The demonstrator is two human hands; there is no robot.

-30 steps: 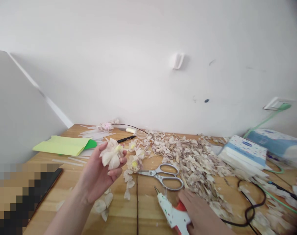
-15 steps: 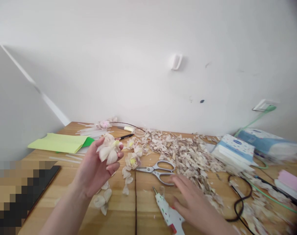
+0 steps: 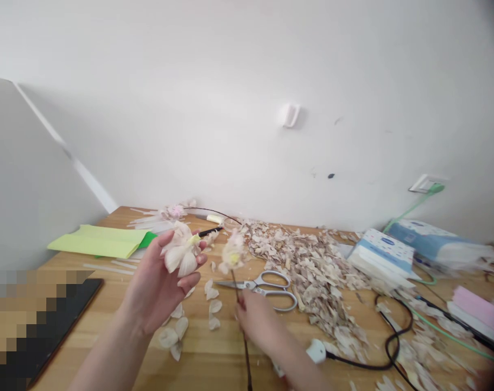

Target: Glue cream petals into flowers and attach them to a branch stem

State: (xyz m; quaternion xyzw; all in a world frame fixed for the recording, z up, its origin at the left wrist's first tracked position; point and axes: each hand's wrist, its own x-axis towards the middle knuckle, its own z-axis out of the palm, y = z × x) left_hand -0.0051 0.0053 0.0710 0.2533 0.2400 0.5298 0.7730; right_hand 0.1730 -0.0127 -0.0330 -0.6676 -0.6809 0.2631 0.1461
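My left hand [image 3: 157,288] is raised above the wooden table [image 3: 108,326], palm up, its fingers closed round a cream petal flower [image 3: 181,250] with a yellow centre. My right hand [image 3: 257,320] pinches a thin dark stem [image 3: 242,320] that carries a second pale flower [image 3: 233,254] at its top, lifted off the table just right of the first one. Silver scissors [image 3: 267,286] lie directly behind my right hand. The glue gun [image 3: 317,351] lies by my right wrist, mostly hidden by my forearm.
A heap of dried husk scraps [image 3: 312,266] spreads across the middle. Loose petals [image 3: 177,331] lie under my left hand. Yellow-green paper [image 3: 100,241] and glue sticks sit far left, a dark tablet [image 3: 63,320] near left, tissue packs [image 3: 383,255] and cables [image 3: 393,336] right.
My right hand left the glue gun, moved left, and picked up the stemmed flower that lay on the table. My left hand kept hold of its flower.
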